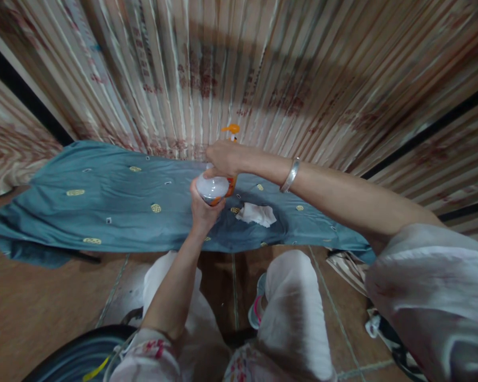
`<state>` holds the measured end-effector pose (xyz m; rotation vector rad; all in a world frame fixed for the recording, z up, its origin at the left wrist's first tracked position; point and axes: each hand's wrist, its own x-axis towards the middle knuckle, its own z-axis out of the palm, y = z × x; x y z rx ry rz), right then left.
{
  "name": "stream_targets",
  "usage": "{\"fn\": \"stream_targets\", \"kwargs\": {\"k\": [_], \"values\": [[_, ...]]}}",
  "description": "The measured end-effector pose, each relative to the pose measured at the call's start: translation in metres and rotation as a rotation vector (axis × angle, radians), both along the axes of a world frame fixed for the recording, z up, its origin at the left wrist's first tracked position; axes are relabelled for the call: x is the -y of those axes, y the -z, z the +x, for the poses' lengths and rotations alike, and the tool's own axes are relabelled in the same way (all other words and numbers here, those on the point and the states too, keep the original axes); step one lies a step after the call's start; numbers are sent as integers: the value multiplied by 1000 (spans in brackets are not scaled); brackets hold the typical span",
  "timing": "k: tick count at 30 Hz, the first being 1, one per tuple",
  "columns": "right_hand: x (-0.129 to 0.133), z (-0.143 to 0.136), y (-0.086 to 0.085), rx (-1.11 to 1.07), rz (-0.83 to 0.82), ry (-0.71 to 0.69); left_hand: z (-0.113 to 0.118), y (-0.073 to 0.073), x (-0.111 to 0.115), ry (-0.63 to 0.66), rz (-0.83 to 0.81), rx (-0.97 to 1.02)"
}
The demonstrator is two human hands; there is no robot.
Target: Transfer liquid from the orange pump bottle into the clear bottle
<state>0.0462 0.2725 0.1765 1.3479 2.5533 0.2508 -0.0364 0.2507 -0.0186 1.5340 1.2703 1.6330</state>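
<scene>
Clear glossy plastic spray bottle (213,189) with orange plastic trigger top (231,129). Teal matt woven cloth (115,207) with small yellow embroidered patches, lying smooth. White crumpled tissue-like scrap (257,214) (paper or cloth, cannot tell). Shiny silver metal bangle (290,175). Satin-sheen striped pleated curtain (263,69). Brown smooth tiled floor (32,307).

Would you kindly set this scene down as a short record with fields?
Left hand: left hand grips the clear body of the spray bottle from below.
Right hand: right hand closes over the bottle's top, beside the orange nozzle; a bracelet sits on the wrist.
Surface: blue-grey cloth with yellow motifs, spread flat.
On the cloth: white rag, crumpled.
Behind: striped curtain.
</scene>
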Motion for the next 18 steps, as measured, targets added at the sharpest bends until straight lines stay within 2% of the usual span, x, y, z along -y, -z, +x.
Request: {"fn": "stream_targets", "kwargs": {"k": [9,18], "values": [[5,-2,-8,57,-41,-48,-2,2,-1,3,18,3],[-1,1,-3,-22,7,33,0,0,-1,-31,-17,-8]]}}
